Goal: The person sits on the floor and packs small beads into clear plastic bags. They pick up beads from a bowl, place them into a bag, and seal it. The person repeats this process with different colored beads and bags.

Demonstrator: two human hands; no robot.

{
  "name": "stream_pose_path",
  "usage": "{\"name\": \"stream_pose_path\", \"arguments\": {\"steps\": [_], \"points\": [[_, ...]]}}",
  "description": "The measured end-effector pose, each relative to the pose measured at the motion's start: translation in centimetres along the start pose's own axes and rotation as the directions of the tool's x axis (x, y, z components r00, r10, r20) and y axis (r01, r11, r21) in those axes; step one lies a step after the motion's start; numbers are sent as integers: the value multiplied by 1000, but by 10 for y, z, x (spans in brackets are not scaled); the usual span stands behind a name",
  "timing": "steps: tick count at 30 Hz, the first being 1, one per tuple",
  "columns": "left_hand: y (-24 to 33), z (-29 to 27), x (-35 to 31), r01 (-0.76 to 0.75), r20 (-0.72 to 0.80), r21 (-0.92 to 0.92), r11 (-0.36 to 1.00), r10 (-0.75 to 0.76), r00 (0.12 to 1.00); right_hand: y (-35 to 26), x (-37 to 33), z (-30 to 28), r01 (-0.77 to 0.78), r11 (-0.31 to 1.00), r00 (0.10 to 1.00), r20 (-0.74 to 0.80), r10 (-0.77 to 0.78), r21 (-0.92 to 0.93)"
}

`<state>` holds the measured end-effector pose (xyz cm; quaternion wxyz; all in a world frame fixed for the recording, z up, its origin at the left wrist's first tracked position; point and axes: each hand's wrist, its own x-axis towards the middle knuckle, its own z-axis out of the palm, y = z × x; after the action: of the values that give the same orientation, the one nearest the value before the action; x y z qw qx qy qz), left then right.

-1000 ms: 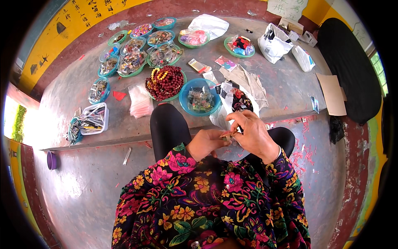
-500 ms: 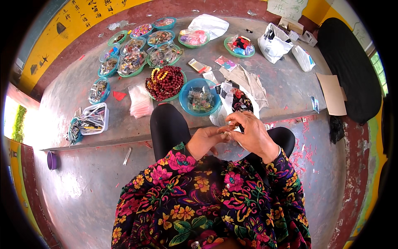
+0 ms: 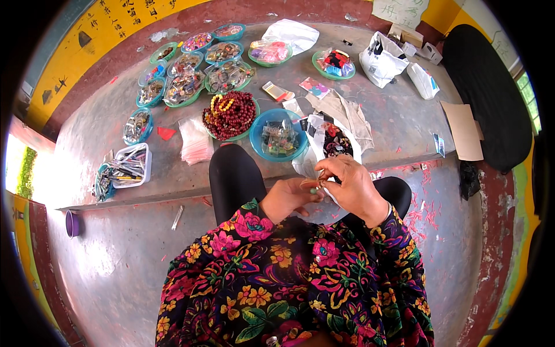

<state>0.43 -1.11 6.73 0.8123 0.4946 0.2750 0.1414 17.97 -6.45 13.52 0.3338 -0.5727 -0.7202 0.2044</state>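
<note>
Close together above my lap, my left hand (image 3: pixel 284 199) and my right hand (image 3: pixel 354 186) pinch a small brown piece (image 3: pixel 309 184) between them. A greenish bead (image 3: pixel 314 191) shows at its lower side; the exact kind is too small to make out. Just beyond my hands lies a white plastic bag (image 3: pixel 312 134) with dark floral cloth (image 3: pixel 337 140) showing in it. To its left, a blue basin (image 3: pixel 254 144) holds small clear packets (image 3: pixel 280 139). Dark red bead strings (image 3: pixel 237 118), with some yellow beads, fill a green basin next to it.
Several basins of trinkets (image 3: pixel 186 80) stand at the far left. Nearer are a white tray (image 3: pixel 149 159) of pens and a stack of pinkish plastic sleeves (image 3: pixel 195 143). White bags (image 3: pixel 383 61) and cardboard (image 3: pixel 462 132) lie at the right. The platform's edge (image 3: pixel 173 199) runs before my knees.
The small brown piece has turned in my fingers, and the greenish bead now shows. My right fingers have shifted slightly; both hands stay in about the same place.
</note>
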Motion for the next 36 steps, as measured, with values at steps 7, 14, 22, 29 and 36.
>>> {"name": "stream_pose_path", "arguments": {"steps": [7,14,22,29,36], "points": [[6,6,-2,7,-31,-21,1000,-7,1000,-3,0,0,-10,1000,1000,28,10,-1],[8,8,-4,-43,-55,144,989,51,997,-3,1,5,39,998,992,122,-33,-45],[13,11,-5,-3,-77,171,985,17,997,6,0,14,27,998,983,180,-35,48],[-8,-2,3,-54,19,-59,997,55,998,4,0,1,-55,997,994,99,49,62],[-7,-2,2,-29,-17,-24,999,28,999,9,0,-3,138,988,990,-8,-139,-71]]}}
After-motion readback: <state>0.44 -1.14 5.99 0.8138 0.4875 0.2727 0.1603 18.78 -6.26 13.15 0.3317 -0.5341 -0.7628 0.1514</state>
